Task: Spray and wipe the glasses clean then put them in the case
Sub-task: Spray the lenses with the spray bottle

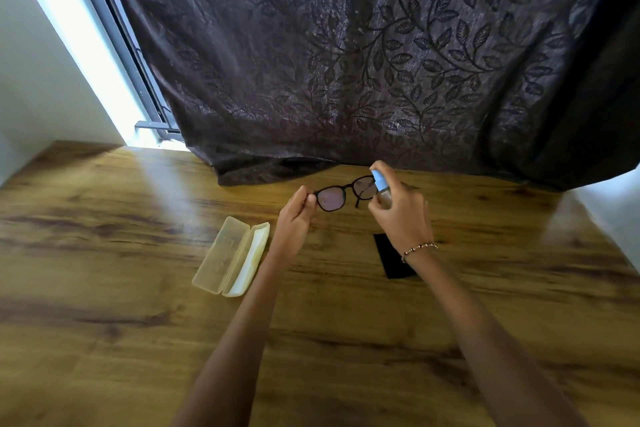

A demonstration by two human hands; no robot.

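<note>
Black-framed glasses (331,197) are held above the wooden table (138,288), pinched at their left hinge by my left hand (294,215). My right hand (398,211) grips a small clear spray bottle with a light blue nozzle (378,180), right beside the glasses' right lens, index finger on top of the nozzle. A translucent yellowish case (231,258) lies open on the table to the left of my left forearm. A black wiping cloth (389,258) lies flat on the table, partly hidden under my right wrist.
A dark leaf-patterned curtain (381,62) hangs behind and drapes onto the table's far edge. A bright window gap with a metal frame (114,45) is at the far left. A beaded bracelet (419,249) is on my right wrist.
</note>
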